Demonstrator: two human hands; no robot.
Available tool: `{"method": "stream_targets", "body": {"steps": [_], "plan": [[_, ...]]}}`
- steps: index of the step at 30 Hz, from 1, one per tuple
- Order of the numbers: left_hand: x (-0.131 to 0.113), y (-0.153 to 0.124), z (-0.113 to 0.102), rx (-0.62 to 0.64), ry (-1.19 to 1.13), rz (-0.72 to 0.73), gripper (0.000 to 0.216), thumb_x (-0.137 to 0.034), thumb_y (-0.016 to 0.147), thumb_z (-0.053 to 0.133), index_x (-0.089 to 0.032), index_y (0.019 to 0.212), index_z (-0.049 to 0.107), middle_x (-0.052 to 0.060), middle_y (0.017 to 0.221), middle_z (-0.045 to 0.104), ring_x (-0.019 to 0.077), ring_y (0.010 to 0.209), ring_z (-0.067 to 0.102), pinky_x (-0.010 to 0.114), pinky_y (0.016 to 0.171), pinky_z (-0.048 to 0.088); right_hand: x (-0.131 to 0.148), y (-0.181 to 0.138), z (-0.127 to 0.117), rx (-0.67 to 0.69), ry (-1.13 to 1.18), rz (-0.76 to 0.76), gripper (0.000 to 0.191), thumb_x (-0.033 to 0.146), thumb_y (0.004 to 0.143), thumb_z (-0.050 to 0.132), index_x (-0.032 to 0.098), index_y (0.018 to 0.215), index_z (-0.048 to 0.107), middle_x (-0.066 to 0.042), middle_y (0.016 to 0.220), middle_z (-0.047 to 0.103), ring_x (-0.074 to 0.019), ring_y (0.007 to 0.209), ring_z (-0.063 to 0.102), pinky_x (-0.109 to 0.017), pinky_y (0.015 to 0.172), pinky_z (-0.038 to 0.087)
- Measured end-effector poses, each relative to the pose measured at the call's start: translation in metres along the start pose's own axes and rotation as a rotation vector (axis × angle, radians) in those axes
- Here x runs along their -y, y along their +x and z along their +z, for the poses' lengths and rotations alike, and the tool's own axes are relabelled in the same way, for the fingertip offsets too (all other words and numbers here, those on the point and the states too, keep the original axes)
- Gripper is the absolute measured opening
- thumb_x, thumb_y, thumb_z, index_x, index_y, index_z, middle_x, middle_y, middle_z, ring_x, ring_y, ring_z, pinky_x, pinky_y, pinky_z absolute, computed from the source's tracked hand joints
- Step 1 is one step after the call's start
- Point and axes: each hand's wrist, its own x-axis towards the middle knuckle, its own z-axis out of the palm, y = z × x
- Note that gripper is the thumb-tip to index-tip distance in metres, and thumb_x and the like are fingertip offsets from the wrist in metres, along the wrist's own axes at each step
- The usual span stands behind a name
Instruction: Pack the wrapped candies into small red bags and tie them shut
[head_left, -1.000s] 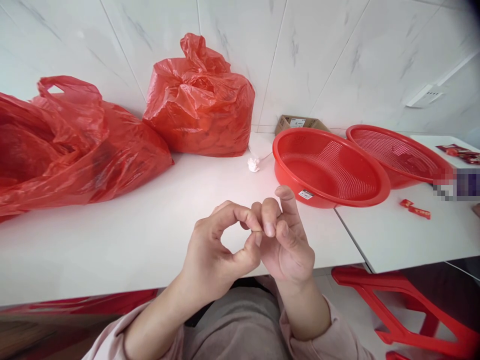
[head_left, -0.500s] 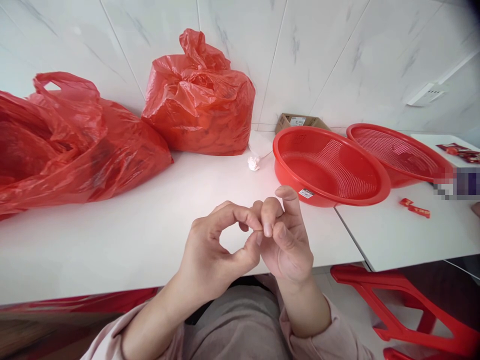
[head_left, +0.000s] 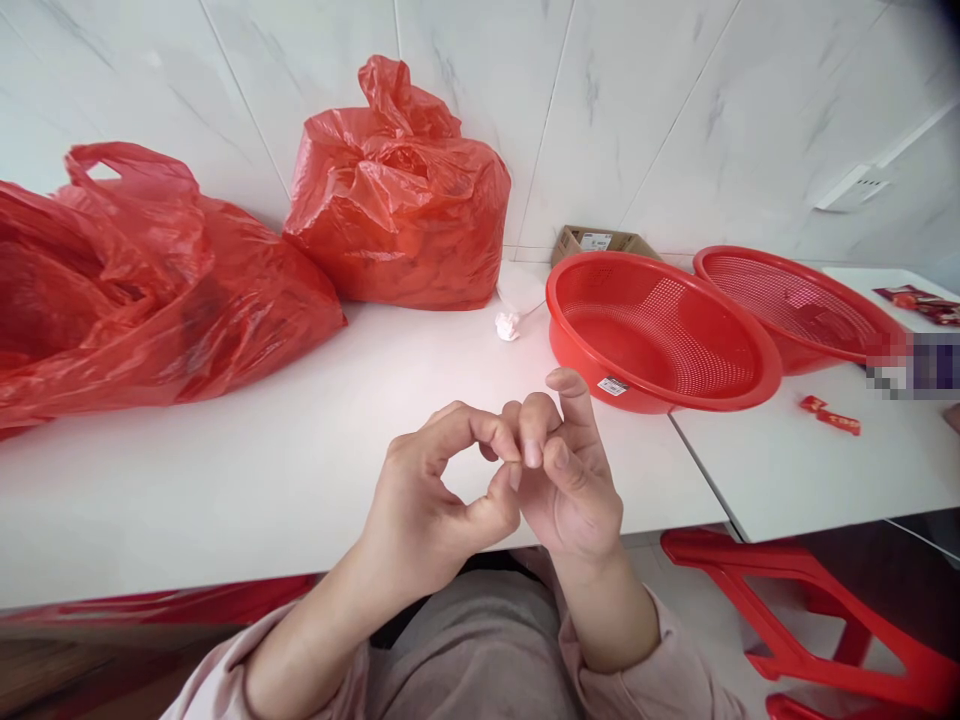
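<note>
Both of my hands meet in front of my body, above the near edge of the white table (head_left: 247, 480). My left hand (head_left: 431, 500) pinches thumb and forefinger together right at the fingertips of my right hand; anything between them is too small to make out. My right hand (head_left: 574, 480) shows its palm, with bent fingers held apart and its thumb clear of them; I see nothing in it. Beyond the hands, a crumpled white tissue (head_left: 508, 326) lies on the table. To its right stands a red plastic basket (head_left: 637, 340) with a perforated wall and a white label.
Two red plastic bags, one slumped (head_left: 187, 300) at left and one tied (head_left: 405, 220), stand near the tiled wall. A second red basket (head_left: 810, 300), a cardboard box (head_left: 600, 242) and red wrappers (head_left: 832, 416) are at right. A red stool (head_left: 825, 600) stands below the table.
Almost nothing differs. My right hand has shifted very slightly to the left, and the left-hand pinch is kept.
</note>
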Motion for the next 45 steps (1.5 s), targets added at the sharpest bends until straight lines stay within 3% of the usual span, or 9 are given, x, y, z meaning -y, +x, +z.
{"method": "stream_targets", "body": {"steps": [6, 10, 16, 36, 40, 45], "plan": [[-0.001, 0.001, 0.002, 0.002, -0.269, -0.096, 0.01, -0.012, 0.086, 0.064, -0.022, 0.089, 0.062, -0.005, 0.083, 0.064, 0.0078, 0.08, 0.057, 0.019, 0.077, 0.045, 0.001, 0.001, 0.0, 0.006, 0.049, 0.015, 0.03, 0.031, 0.087, 0.065, 0.036, 0.116, 0.056, 0.005, 0.067, 0.043, -0.0123, 0.064, 0.039, -0.028, 0.067, 0.041], [-0.002, 0.005, -0.001, 0.06, -0.485, -0.176, 0.011, -0.014, 0.081, 0.073, -0.019, 0.087, 0.065, -0.005, 0.079, 0.066, 0.0064, 0.076, 0.058, 0.017, 0.075, 0.046, 0.002, 0.001, 0.0, 0.024, 0.066, 0.039, 0.031, 0.033, 0.087, 0.065, 0.037, 0.117, 0.056, 0.005, 0.066, 0.042, -0.0127, 0.063, 0.039, -0.025, 0.06, 0.038], [0.0, 0.011, -0.007, 0.157, -0.623, -0.298, 0.005, -0.016, 0.082, 0.072, -0.018, 0.084, 0.069, -0.005, 0.076, 0.069, 0.0051, 0.073, 0.06, 0.014, 0.073, 0.047, 0.001, 0.0, -0.001, 0.048, 0.086, 0.089, 0.032, 0.035, 0.085, 0.067, 0.039, 0.115, 0.057, 0.006, 0.063, 0.039, -0.0133, 0.061, 0.034, -0.028, 0.067, 0.04], [0.001, 0.011, -0.011, 0.131, -0.603, -0.338, 0.005, -0.017, 0.083, 0.072, -0.019, 0.085, 0.067, -0.003, 0.074, 0.069, 0.0061, 0.07, 0.061, 0.016, 0.072, 0.047, 0.001, 0.0, -0.002, 0.057, 0.062, 0.109, 0.032, 0.036, 0.086, 0.066, 0.039, 0.116, 0.056, 0.006, 0.065, 0.042, -0.0131, 0.063, 0.038, -0.029, 0.073, 0.042], [-0.005, 0.006, -0.009, 0.06, -0.409, -0.262, 0.003, -0.018, 0.086, 0.068, -0.02, 0.087, 0.066, -0.002, 0.078, 0.068, 0.0087, 0.074, 0.062, 0.019, 0.071, 0.048, 0.002, 0.001, -0.003, 0.057, 0.013, 0.075, 0.031, 0.035, 0.087, 0.066, 0.039, 0.116, 0.055, 0.006, 0.065, 0.043, -0.0134, 0.062, 0.038, -0.031, 0.07, 0.043], [-0.005, -0.003, -0.004, -0.05, -0.126, -0.047, 0.014, -0.01, 0.085, 0.065, -0.024, 0.089, 0.065, -0.003, 0.083, 0.067, 0.0106, 0.08, 0.059, 0.021, 0.077, 0.048, 0.003, 0.002, -0.003, 0.058, -0.066, 0.016, 0.034, 0.032, 0.087, 0.065, 0.039, 0.118, 0.052, 0.006, 0.067, 0.046, -0.0134, 0.061, 0.043, -0.03, 0.062, 0.045]]}}
